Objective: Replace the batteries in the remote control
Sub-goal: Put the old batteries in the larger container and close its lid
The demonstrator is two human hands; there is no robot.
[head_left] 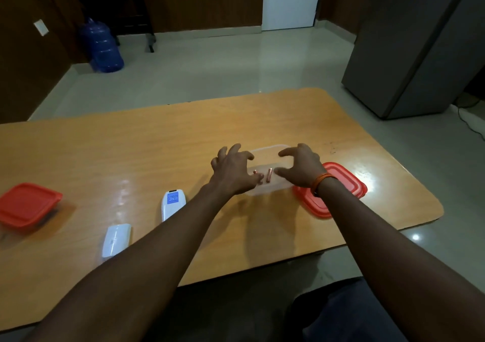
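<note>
A clear plastic container [267, 150] stands open on the wooden table [157, 142], with two copper-coloured batteries [269, 175] lying inside. My left hand [232, 170] hovers at its left side, fingers spread, thumb near one battery. At the container's right side is my right hand [301, 166], fingers curled apart, holding nothing. The white remote control [172, 204] lies face down to the left, its blue label showing, partly hidden by my left forearm. Its white battery cover [116, 239] lies apart, nearer the front edge.
A loose red lid [343, 181] lies right of the clear container, under my right wrist. A second container with a red lid [26, 205] sits at the table's far left. Beyond the table are a blue water jug [103, 45] and a grey fridge [420, 48].
</note>
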